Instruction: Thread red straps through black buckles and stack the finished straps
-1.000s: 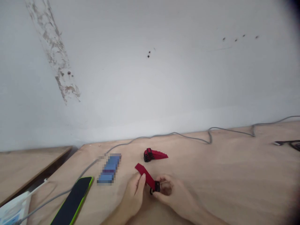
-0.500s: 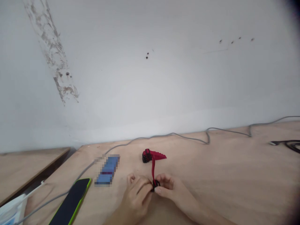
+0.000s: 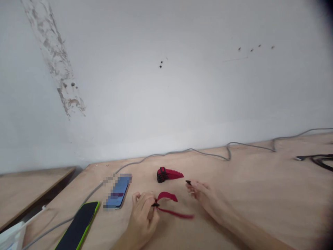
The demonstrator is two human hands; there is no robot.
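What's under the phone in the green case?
The green-cased phone lies on the wooden table, with a grey cable meeting its edge. Whatever is directly beneath is covered.

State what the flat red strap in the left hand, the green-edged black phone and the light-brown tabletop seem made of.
Red strap: probably matte woven fabric; it bends softly. Phone: front likely glass, being dark, flat and smooth. Tabletop: apparently matte wood, faintly streaked.

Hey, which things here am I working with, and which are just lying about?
In use:
- red strapping, in your left hand
- small black piece, in your right hand
- probably the similar red-and-black bundle

Lying about:
- green-cased phone
- second phone
- grey cable
- black cable
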